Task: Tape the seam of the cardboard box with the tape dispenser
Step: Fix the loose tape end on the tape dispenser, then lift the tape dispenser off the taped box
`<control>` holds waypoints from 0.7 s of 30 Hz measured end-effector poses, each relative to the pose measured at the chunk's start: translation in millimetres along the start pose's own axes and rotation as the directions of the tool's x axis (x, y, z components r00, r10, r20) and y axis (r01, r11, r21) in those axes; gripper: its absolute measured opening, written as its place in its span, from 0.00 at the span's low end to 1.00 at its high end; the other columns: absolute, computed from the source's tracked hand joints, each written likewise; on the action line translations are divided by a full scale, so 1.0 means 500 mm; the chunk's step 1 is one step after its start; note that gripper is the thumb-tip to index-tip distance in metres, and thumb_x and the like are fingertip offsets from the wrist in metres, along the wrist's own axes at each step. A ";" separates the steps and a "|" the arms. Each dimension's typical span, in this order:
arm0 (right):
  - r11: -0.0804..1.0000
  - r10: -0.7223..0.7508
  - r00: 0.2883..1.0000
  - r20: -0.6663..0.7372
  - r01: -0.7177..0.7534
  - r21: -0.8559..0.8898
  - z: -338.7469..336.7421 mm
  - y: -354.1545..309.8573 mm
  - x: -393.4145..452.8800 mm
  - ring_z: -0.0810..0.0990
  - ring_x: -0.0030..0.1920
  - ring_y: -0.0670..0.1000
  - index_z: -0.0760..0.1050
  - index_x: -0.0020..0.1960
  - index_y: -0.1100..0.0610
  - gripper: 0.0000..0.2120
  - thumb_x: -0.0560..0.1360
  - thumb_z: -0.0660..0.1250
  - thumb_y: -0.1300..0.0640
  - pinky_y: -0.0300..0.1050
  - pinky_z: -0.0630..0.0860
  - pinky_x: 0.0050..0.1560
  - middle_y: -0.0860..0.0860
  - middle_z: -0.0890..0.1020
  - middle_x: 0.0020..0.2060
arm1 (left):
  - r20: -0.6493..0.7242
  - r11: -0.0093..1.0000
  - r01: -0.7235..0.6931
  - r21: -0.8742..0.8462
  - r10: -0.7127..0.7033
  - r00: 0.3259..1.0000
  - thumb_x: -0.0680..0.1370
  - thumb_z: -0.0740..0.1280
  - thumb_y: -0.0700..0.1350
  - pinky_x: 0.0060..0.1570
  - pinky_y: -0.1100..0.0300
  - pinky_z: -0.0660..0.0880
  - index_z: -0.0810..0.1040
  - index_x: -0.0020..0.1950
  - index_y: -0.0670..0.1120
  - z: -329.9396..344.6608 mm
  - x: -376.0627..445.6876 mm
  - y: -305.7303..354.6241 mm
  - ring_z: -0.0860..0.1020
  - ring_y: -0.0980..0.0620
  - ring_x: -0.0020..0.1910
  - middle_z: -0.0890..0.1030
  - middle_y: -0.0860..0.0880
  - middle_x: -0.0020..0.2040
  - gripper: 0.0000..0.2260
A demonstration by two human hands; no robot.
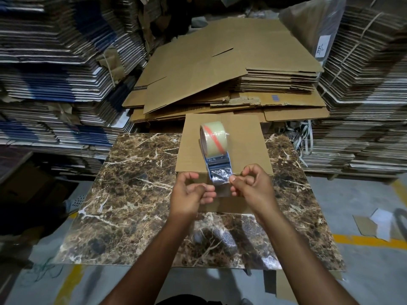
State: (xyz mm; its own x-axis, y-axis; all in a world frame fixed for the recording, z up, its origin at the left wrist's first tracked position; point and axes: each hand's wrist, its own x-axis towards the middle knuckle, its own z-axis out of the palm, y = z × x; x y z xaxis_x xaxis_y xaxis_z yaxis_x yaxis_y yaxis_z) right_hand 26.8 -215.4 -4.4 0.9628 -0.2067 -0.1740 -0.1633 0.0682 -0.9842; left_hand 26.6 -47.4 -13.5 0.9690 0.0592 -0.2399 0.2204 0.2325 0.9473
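Observation:
A closed brown cardboard box (242,142) stands on the marble-patterned table (141,190), its seam running away from me down the middle. On its top near the front edge rests the blue tape dispenser (217,160) with a roll of clear tape (212,137) marked by an orange stripe. A strip of clear tape (221,179) is pulled out over the box's front edge. My left hand (191,192) pinches the strip's left edge and my right hand (248,184) pinches its right edge.
A pile of flattened brown cartons (220,71) lies right behind the box. Tall stacks of flat cardboard rise on the left (55,84) and right (363,106). The grey floor has yellow lines (370,239) and cardboard scraps (374,225) at right.

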 end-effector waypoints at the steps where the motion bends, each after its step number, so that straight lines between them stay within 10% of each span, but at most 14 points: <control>1: 0.999 0.004 1.000 0.028 -0.003 -0.046 -0.007 -0.007 0.001 0.81 0.32 0.51 0.71 0.49 0.58 0.09 0.76 0.72 0.65 0.44 0.79 0.33 0.55 0.85 0.34 | -0.014 1.000 -0.007 0.014 0.008 1.000 0.80 0.62 0.30 0.35 0.60 0.81 0.70 0.57 0.43 -0.010 0.001 0.006 0.83 0.48 0.34 0.85 0.41 0.39 0.10; 7: 0.911 -0.196 0.979 -0.059 0.160 -0.379 -0.027 -0.063 0.048 0.85 0.39 0.50 0.79 0.49 0.53 0.05 0.78 0.69 0.52 0.53 0.85 0.43 0.50 0.86 0.41 | -0.052 0.981 -0.118 0.155 0.128 0.990 0.80 0.64 0.34 0.49 0.55 0.79 0.75 0.57 0.44 -0.029 0.037 0.084 0.82 0.48 0.45 0.84 0.41 0.48 0.08; 12: 0.814 -0.160 0.948 0.273 0.284 -0.508 -0.006 -0.084 0.087 0.80 0.57 0.49 0.66 0.72 0.42 0.27 0.76 0.69 0.42 0.48 0.77 0.60 0.46 0.79 0.57 | 0.146 0.836 -0.240 0.494 0.192 0.970 0.80 0.68 0.41 0.50 0.65 0.78 0.74 0.70 0.54 0.010 0.069 0.104 0.80 0.64 0.52 0.82 0.56 0.55 0.19; 21: 0.833 -0.236 0.911 0.337 0.369 -0.413 -0.009 -0.051 0.040 0.83 0.51 0.40 0.68 0.73 0.45 0.26 0.78 0.70 0.56 0.41 0.82 0.53 0.46 0.84 0.54 | 0.007 0.849 -0.246 0.467 0.274 0.962 0.78 0.70 0.38 0.61 0.46 0.79 0.79 0.64 0.49 0.030 0.018 0.064 0.83 0.55 0.56 0.86 0.50 0.55 0.15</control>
State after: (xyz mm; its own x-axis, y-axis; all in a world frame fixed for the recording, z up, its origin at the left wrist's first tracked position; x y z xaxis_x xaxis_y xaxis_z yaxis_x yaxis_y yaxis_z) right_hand 49.3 -225.7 17.2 0.9886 0.1250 0.0845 0.1301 -0.4226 -0.8969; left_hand 44.0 -54.0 18.0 0.9931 0.1136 0.0306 0.0013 -0.2709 0.9626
